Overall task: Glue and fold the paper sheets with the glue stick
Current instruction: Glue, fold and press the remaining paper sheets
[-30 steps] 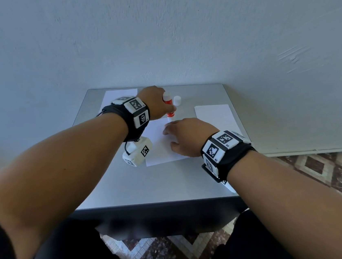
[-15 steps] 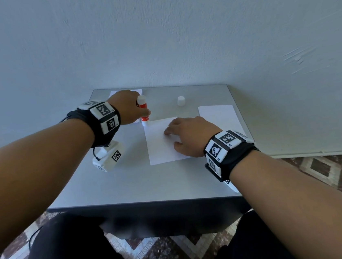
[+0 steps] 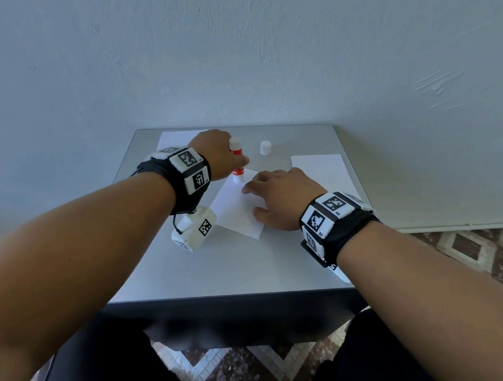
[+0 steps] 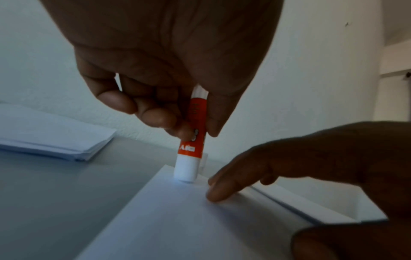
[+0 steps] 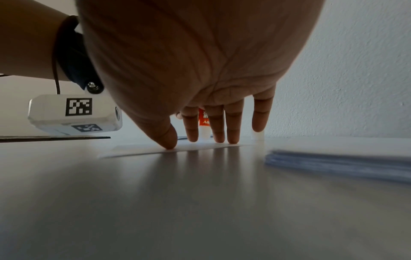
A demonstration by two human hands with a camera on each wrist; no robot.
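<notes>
- My left hand (image 3: 219,154) gripped the glue stick (image 4: 190,139) upright, tip down on the paper sheet (image 3: 236,211)'s far corner.
- My right hand (image 3: 282,199) lay flat, fingers straight, pressing that sheet onto the table (image 3: 222,272).

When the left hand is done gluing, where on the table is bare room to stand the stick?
Bare table lies along the near edge, in front of the sheet. A smaller patch lies between the cap and the right paper stack. Around the glue stick and both hands it is crowded.
</notes>
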